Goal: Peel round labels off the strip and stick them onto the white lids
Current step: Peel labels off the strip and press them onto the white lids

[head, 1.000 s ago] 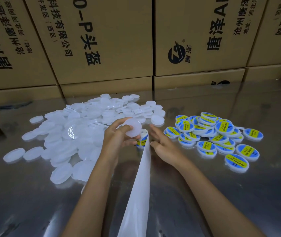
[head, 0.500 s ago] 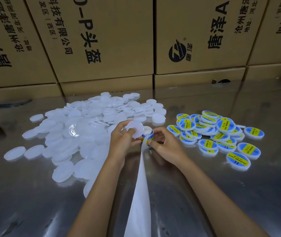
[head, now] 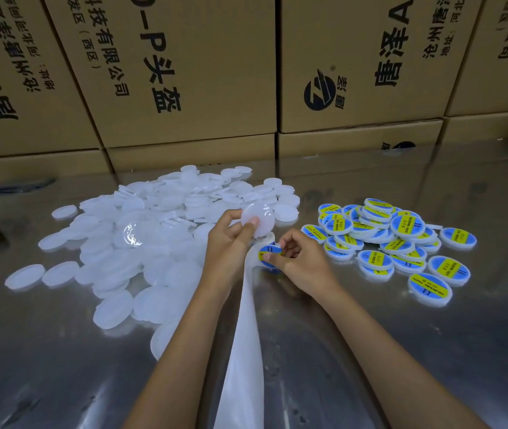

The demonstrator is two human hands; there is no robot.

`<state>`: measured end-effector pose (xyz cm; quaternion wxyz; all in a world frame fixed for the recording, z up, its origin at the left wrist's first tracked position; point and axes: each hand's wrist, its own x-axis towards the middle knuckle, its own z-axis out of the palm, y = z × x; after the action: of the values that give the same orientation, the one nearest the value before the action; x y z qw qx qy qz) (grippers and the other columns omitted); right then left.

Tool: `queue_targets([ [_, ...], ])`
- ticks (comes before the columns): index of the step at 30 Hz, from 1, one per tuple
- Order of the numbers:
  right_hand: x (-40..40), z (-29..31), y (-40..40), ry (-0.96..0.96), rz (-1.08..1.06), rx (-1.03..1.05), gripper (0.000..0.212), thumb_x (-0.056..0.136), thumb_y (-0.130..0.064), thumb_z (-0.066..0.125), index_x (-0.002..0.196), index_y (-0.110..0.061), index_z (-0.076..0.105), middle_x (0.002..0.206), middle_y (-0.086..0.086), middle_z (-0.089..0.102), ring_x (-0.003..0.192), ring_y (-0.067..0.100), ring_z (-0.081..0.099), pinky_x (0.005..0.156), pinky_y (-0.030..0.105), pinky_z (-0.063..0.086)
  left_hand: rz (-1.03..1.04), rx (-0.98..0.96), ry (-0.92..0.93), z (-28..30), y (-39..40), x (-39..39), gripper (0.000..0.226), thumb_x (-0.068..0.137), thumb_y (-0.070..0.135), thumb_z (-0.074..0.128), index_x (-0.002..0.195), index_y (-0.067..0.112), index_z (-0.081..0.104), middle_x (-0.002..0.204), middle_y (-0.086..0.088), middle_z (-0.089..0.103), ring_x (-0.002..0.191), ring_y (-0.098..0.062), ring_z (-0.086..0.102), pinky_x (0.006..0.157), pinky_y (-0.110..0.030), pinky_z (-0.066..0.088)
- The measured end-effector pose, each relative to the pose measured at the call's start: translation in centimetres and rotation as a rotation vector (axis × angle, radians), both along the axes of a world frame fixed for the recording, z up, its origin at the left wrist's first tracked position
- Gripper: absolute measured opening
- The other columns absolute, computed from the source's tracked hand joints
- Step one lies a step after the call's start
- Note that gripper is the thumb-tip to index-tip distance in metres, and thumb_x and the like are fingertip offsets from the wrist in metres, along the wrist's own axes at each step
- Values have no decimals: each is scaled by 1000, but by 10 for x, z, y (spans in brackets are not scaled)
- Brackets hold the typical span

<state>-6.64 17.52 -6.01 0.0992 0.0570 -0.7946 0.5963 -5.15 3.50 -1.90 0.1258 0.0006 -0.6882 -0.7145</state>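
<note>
Best w/ left hand (head: 226, 243) gripping blank lid (head: 257, 222) steady above strip (head: 243, 345), right hand (head: 300, 261) pinching label (head: 269, 253) by edge, peeling slow, then centering before pressing.

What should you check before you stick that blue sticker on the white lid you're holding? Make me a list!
1. Blank lid in hand: ok, the left hand grips it, raised off the table.
2. Round label pinched: ok, the right hand fingers hold its edge.
3. Label fully off the strip: cannot tell, the fingers hide the join.
4. Lid's top face turned to the label: cannot tell.
5. More blank lids ready: ok, a big pile lies left.
6. Room for the finished lid: ok, bare metal table beside the labelled lids on the right.
</note>
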Motion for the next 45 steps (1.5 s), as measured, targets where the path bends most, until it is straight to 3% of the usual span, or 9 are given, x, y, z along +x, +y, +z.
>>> queue_targets([
  [4, 2, 2, 1, 0, -18, 43, 37, 74, -21, 86, 72, -17, 50, 62, -6, 46, 51, 1, 41, 52, 13, 34, -6, -138, 1, 0, 5, 0, 19, 100, 23, 61, 116, 13, 60, 113, -7, 75, 105, -19, 70, 82, -20, 56],
  [8, 4, 2, 0, -2, -39, 43, 40, 73, -24, 87, 68, -16, 48, 58, -6, 45, 48, 3, 39, 50, 16, 33, 22, -217, -36, -1, 4, -2, 23, 101, 26, 58, 120, 13, 57, 125, -11, 68, 114, -26, 65, 95, -33, 56],
  [12, 7, 5, 0, -16, -60, 62, 41, 72, -25, 87, 66, -16, 48, 57, -5, 48, 50, 6, 39, 53, 23, 36, 30, -276, -28, -2, 4, -5, 22, 101, 28, 57, 120, 15, 56, 123, -6, 70, 110, -20, 65, 75, -14, 52],
  [14, 10, 7, 1, -36, -40, 42, 39, 72, -23, 87, 68, -15, 49, 60, -2, 51, 54, 8, 42, 55, 24, 38, 28, -293, -11, -4, 5, -6, 19, 101, 27, 57, 117, 16, 57, 120, -6, 71, 109, -20, 67, 79, -21, 56],
  [18, 16, 16, 7, -139, 70, -61, 26, 76, -8, 82, 74, -9, 56, 70, 8, 64, 64, 15, 56, 65, 25, 45, 37, -294, 19, -7, 6, -5, 8, 101, 22, 57, 107, 16, 57, 110, -8, 74, 100, -22, 71, 86, -41, 59],
  [26, 29, 35, 36, -351, 456, -110, 17, 79, -4, 76, 77, -9, 60, 115, -1, 73, 115, 4, 63, 97, 23, 45, 62, -264, 26, -4, 3, -1, 7, 101, 21, 57, 106, 17, 57, 106, -6, 73, 94, -18, 70, 69, -23, 52],
  [30, 31, 45, 48, -320, 381, -316, 19, 82, -7, 74, 79, -14, 57, 86, 1, 66, 88, 17, 64, 88, 36, 46, 57, -137, 35, 1, 3, 4, 8, 99, 10, 57, 98, 17, 60, 80, 14, 73, 75, 7, 67, 59, -10, 49],
  [33, 31, 56, 47, -224, 239, -440, 23, 85, -6, 70, 79, -16, 51, 77, 2, 67, 73, 18, 64, 71, 29, 49, 65, -60, 28, 8, 2, 8, 20, 97, 5, 52, 95, 20, 65, 72, 25, 70, 70, 13, 63, 56, -5, 44],
  [45, 38, 61, 12, 10, 98, -519, 26, 85, -5, 74, 93, -8, 49, 70, 0, 69, 54, 10, 59, 51, 17, 42, -167, 109, -4, 21, 15, 22, 34, 100, 6, 52, 95, 27, 78, 96, -4, 78, 88, -23, 75, 78, -30, 61],
])
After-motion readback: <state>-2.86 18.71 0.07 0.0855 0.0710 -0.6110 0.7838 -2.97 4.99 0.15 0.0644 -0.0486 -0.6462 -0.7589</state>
